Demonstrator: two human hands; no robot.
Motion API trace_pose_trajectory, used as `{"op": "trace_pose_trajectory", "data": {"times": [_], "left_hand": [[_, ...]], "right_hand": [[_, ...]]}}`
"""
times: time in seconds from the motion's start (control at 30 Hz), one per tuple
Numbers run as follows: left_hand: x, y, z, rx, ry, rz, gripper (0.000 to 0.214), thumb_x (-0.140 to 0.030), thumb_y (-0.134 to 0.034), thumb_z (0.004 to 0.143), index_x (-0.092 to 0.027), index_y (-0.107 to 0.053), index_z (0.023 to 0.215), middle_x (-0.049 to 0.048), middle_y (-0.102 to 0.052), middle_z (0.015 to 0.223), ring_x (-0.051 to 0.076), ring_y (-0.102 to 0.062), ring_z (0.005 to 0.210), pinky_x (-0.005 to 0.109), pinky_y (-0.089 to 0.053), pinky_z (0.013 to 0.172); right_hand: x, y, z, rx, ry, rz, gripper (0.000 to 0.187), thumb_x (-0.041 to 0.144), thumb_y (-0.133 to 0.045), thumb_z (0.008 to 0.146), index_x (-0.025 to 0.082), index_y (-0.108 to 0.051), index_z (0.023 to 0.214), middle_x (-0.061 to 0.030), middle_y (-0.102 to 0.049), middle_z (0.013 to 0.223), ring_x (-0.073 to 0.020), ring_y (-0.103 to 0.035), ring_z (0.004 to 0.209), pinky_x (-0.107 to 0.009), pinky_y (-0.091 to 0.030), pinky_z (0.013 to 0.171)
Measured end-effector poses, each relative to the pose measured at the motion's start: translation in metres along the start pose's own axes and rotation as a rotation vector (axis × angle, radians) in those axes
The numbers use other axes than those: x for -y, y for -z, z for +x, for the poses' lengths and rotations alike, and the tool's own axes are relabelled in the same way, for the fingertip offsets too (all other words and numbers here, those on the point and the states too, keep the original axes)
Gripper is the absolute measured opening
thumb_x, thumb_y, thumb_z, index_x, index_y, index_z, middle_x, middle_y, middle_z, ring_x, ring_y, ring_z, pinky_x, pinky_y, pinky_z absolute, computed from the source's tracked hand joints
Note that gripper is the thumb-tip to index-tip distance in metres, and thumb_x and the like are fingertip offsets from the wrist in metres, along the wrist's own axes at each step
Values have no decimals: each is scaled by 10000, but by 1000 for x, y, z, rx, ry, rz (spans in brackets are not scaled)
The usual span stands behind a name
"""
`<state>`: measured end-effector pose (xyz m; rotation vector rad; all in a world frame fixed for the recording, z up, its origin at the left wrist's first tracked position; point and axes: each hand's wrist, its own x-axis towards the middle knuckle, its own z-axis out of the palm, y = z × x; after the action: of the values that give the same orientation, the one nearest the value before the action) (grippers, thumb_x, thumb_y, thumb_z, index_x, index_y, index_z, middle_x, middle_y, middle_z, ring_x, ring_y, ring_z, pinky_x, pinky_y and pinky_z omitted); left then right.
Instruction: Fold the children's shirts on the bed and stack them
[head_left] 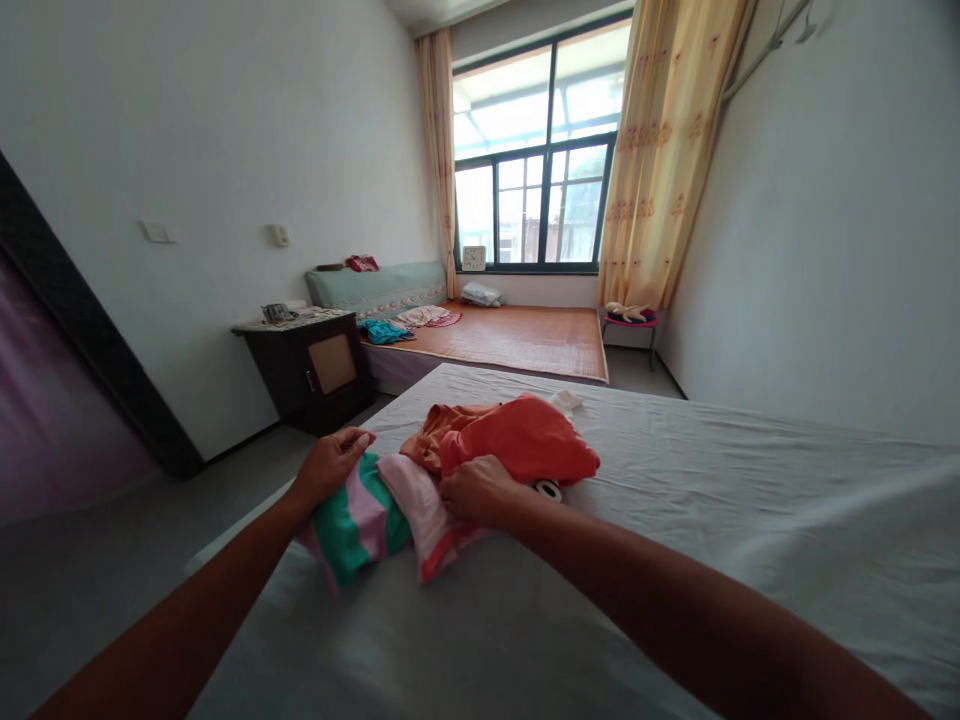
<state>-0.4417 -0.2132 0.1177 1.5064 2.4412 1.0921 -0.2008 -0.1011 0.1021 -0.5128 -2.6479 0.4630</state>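
A small pile of clothes lies on a bed covered by a pale grey sheet point(712, 520). My left hand point(330, 462) rests on a striped green, pink and white garment point(360, 520) at the left of the pile, fingers curled over its edge. My right hand point(472, 490) is closed on the fabric where a pink striped piece point(424, 515) meets an orange-red garment point(525, 440). A second, duller orange cloth point(439, 425) lies behind them.
A dark bedside cabinet point(311, 370) stands beyond the bed's left edge. Farther back is a low platform bed with a bamboo mat point(517, 340), folded clothes point(386, 330) and a pillow. A window with yellow curtains point(660, 150) fills the far wall. A small stool point(630, 320) stands at right.
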Motion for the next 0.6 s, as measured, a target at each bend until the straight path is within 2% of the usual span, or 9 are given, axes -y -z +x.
{"op": "trace_pose_trajectory", "data": {"times": [0.1,0.23,0.3,0.33,0.4,0.47,0.5,0.53,0.6], "left_hand": [[7,-3,-6,17,28,-30,495,-603,-467,742,-181,-683,882,49,-732,926,245,-668,871,284,-493,763],[12,-6,-8,17,-5,-74,478,-608,-480,733,-197,-685,862,36,-735,879,251,-667,852,291,-498,754],[10,-8,-9,18,-15,-89,497,-612,-477,730,-185,-688,872,47,-736,877,258,-665,853,299,-501,758],[8,-9,-10,22,-10,-90,511,-613,-477,730,-174,-690,881,56,-736,887,261,-665,853,303,-503,761],[3,-11,-11,32,2,-90,530,-614,-487,727,-157,-695,894,73,-735,917,263,-665,859,305,-507,768],[0,-12,-12,40,1,-96,532,-613,-497,725,-151,-700,895,82,-733,944,261,-665,873,304,-510,780],[-1,-13,-12,43,-2,-100,531,-613,-500,725,-151,-701,895,83,-733,949,260,-666,876,304,-512,783],[-2,-14,-13,48,-6,-105,531,-614,-502,726,-152,-702,896,83,-733,948,259,-667,873,306,-515,781],[-2,-14,-13,57,-11,-111,532,-616,-500,730,-154,-702,900,80,-735,934,256,-670,852,309,-520,766]], "right_hand": [[4,33,17,-59,22,212,90,266,-639,672,255,-612,587,7,-633,606,-180,-611,626,-296,-455,589],[8,99,41,-335,-23,668,174,353,-481,810,234,-607,800,23,-639,710,-124,-598,630,-252,-478,579],[3,122,45,-484,14,871,213,414,-494,808,228,-596,832,30,-632,730,-119,-596,661,-241,-480,594],[-2,129,44,-469,33,911,203,414,-545,775,220,-598,802,33,-624,712,-121,-594,671,-240,-478,603],[-12,133,39,-261,29,812,149,337,-657,678,201,-599,691,35,-601,640,-127,-578,649,-240,-468,598],[-19,133,35,-75,-37,694,125,249,-689,624,189,-581,607,35,-566,564,-118,-538,573,-240,-447,552],[-20,135,34,-69,-56,690,110,239,-677,635,187,-583,613,35,-557,554,-111,-519,547,-239,-438,533],[-19,140,35,-141,-48,730,89,251,-653,668,188,-593,651,34,-557,569,-106,-509,540,-237,-435,527],[-14,156,40,-402,37,852,115,307,-578,754,197,-604,773,31,-576,644,-104,-524,584,-236,-446,560]]}}
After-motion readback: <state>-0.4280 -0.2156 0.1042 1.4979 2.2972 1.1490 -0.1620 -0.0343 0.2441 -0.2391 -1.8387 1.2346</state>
